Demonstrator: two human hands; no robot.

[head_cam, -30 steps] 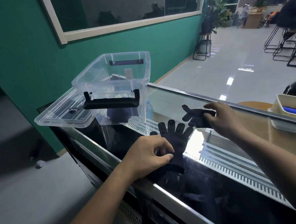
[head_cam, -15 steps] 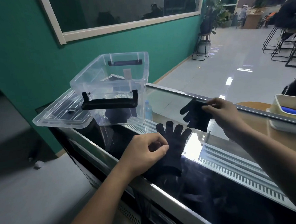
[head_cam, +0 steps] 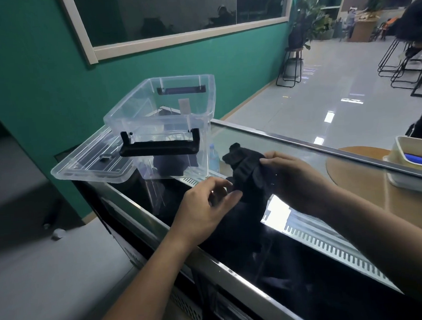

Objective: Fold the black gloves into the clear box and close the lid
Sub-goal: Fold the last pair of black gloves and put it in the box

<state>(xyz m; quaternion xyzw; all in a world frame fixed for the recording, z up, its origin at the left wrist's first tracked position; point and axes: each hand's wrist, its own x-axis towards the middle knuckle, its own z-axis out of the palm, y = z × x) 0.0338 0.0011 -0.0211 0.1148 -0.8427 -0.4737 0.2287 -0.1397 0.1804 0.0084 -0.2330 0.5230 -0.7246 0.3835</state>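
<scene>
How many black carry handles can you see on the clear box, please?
2. One black handle hangs on the near wall of the clear box, facing the camera; the other handle sits on the far wall, seen through the plastic. No others show.

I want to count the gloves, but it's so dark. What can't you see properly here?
- Second glove: the head view shows one black glove in the right hand; below it, black cloth blends into the dark glass counter.
- Left hand: its fingertips blur over the cloth, so its grip is unclear.
- Dark shape in the clear box: the black handle partly covers it.
</scene>
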